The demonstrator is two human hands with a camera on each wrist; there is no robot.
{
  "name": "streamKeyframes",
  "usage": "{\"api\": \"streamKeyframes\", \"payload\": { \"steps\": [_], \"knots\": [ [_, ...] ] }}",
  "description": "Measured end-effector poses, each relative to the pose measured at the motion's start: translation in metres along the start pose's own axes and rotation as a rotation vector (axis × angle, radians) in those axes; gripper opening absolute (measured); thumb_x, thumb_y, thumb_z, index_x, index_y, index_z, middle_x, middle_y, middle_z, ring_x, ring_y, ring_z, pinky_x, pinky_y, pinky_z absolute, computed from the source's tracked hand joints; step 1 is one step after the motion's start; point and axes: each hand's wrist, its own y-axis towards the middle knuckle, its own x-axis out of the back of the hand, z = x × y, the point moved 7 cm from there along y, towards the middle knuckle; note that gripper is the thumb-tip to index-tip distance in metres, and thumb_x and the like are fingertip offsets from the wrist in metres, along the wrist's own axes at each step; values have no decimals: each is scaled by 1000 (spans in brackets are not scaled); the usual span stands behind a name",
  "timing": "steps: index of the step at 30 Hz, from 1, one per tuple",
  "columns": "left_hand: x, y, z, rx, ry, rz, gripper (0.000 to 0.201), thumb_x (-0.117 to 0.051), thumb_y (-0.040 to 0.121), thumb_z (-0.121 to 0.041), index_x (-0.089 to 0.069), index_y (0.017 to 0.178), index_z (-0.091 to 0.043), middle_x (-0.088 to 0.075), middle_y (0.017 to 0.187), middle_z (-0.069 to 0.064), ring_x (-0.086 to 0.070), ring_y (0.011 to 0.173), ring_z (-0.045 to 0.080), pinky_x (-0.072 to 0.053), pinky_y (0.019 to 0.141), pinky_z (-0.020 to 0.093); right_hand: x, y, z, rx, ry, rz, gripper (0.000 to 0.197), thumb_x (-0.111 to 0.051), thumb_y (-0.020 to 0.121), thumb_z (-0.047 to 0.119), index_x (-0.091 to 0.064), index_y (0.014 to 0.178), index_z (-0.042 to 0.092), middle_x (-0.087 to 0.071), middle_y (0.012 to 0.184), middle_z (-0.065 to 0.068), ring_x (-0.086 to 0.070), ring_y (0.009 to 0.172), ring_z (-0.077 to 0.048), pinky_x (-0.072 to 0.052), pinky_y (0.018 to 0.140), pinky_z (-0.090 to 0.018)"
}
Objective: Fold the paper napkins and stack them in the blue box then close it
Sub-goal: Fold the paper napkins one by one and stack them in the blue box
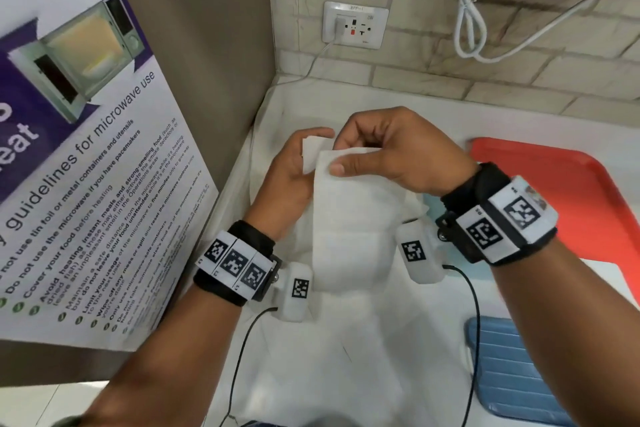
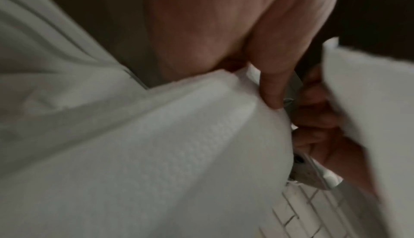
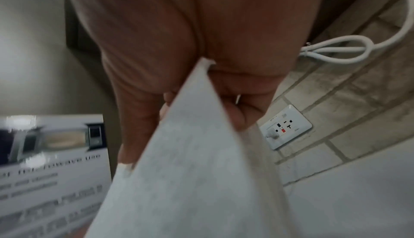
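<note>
A white paper napkin [image 1: 349, 218] hangs in the air above the white counter, held at its top edge by both hands. My left hand [image 1: 294, 163] holds its upper left corner, thumb on the paper [image 2: 156, 135]. My right hand [image 1: 374, 149] pinches the upper right edge between thumb and fingers, and the sheet [image 3: 190, 162] drops from that pinch. More white napkins [image 1: 329, 357] lie spread on the counter beneath. The blue box [image 1: 512, 367] sits at the lower right, partly hidden by my right forearm; a pale blue piece [image 1: 433, 204] shows under my right wrist.
A red tray [image 1: 571, 198] lies on the counter to the right. A microwave-use poster [image 1: 86, 166] stands against the left wall. On the brick back wall are a socket [image 1: 355, 24] with a plug and a looped white cable [image 1: 485, 28].
</note>
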Motion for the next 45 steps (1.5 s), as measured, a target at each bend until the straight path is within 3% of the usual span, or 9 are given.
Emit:
{"api": "streamKeyframes", "payload": {
  "steps": [3, 6, 9, 13, 18, 23, 32, 36, 45],
  "knots": [
    [-8, -3, 4, 76, -91, 59, 47, -78, 74, -15, -64, 119, -16, -74, 106, -1, -69, 97, 15, -59, 81, 33, -2, 9, -6, 44, -265, -80, 17, -86, 77, 34, -70, 85, 33, -63, 106, 6, -56, 96, -7, -38, 88, -18],
    [-8, -4, 7, 117, -91, 88, 44, -78, 72, -21, -68, 114, -14, -73, 102, 2, -68, 95, 18, -57, 80, 33, -7, 12, -12, 32, -293, -67, 18, -85, 77, 35, -69, 87, 37, -56, 125, 5, -49, 115, -9, -31, 98, -18],
    [-9, -5, 9, 140, -96, 89, 37, -78, 76, -18, -69, 112, -12, -72, 104, 9, -69, 95, 21, -57, 81, 36, -5, 13, -20, 21, -228, -93, 17, -84, 80, 31, -68, 86, 31, -66, 108, 5, -62, 96, -8, -45, 86, -20],
    [-11, -9, 11, 191, -131, 97, 39, -72, 84, -17, -65, 120, -4, -73, 110, 16, -71, 97, 22, -60, 79, 36, -6, 13, -26, 0, -201, -99, 13, -81, 84, 29, -69, 85, 25, -66, 84, 17, -57, 67, 9, -38, 64, -8],
    [-11, -17, 16, 336, -267, 116, 25, -61, 101, -11, -72, 123, -15, -75, 101, 5, -72, 89, 18, -59, 72, 30, -1, 15, -30, 9, -245, -161, 14, -82, 82, 32, -68, 84, 28, -65, 85, 15, -53, 71, 9, -36, 66, -9],
    [-11, -20, 19, 470, -458, 110, 44, -56, 96, -32, -66, 129, -5, -69, 115, 19, -66, 103, 31, -53, 90, 42, 2, 16, -28, 19, -273, -156, 17, -84, 79, 31, -67, 81, 29, -65, 84, 13, -55, 75, 4, -39, 70, -11],
    [-8, -18, 12, 384, -400, 163, 58, -48, 98, -41, -58, 141, -4, -66, 136, 20, -64, 126, 30, -50, 107, 44, 3, 14, -27, 22, -283, -156, 20, -87, 76, 32, -68, 81, 33, -59, 83, 15, -53, 76, 1, -40, 74, -17],
    [-12, -18, 9, 299, -312, 217, 44, -58, 97, -42, -65, 135, -21, -67, 137, 9, -60, 133, 26, -41, 117, 48, 0, 15, -26, 44, -285, -179, 24, -87, 74, 35, -66, 83, 31, -54, 83, 15, -52, 75, -1, -41, 73, -19],
    [-5, -5, -4, 121, -197, 139, 42, -54, 100, -13, -53, 141, -7, -67, 134, 15, -65, 122, 26, -53, 105, 40, 6, 5, -34, -82, -4, -281, 50, -79, 79, 46, -54, 117, 26, -60, 95, 8, -57, 77, 3, -45, 70, -12]
  ]
}}
